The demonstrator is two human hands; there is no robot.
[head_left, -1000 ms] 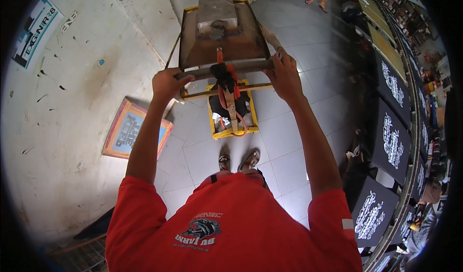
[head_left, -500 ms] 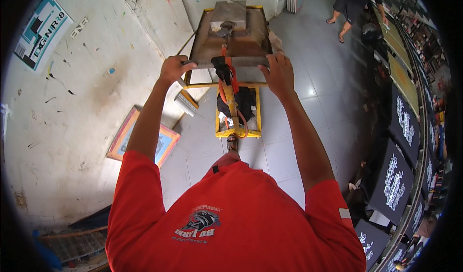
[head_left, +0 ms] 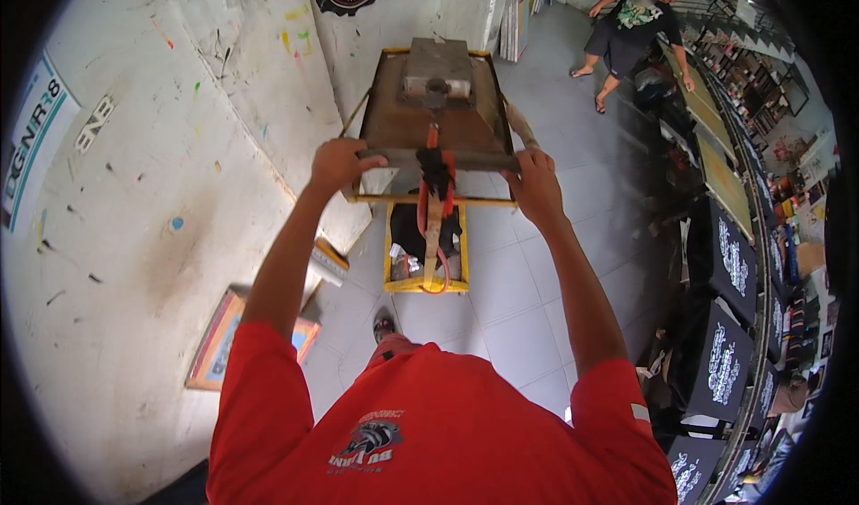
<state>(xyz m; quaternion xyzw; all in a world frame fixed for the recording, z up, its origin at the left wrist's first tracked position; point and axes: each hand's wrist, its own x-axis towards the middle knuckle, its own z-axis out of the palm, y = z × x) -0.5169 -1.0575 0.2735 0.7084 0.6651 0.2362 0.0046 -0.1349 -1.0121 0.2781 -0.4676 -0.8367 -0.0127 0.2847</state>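
Note:
My left hand (head_left: 344, 165) is closed around the left end of a grey horizontal handlebar (head_left: 483, 160). Its right end is in the grip of my right hand (head_left: 539, 187). The bar belongs to a wheeled-looking yellow-framed machine with a rusty, sloping metal hood (head_left: 385, 120) and a grey metal box (head_left: 438, 62) on top. Black wrapping and an orange-red hose (head_left: 450, 192) hang at the bar's middle. Below stands the machine's yellow base frame (head_left: 425, 286), holding dark cloth and whitish scraps. Whether the base has wheels cannot be seen.
A stained wall (head_left: 134, 174) runs along my left, where a framed screen (head_left: 210, 348) leans. Down the right side goes a long row of dark printed cloth panels (head_left: 720, 362) and yellowish boards (head_left: 723, 187). Another person (head_left: 631, 35) stands at the far right beside them.
The machine and both hands sit lower in the picture, and more of the far wall and the other person shows. My foot appears farther left. Both hands have kept hold of the bar.

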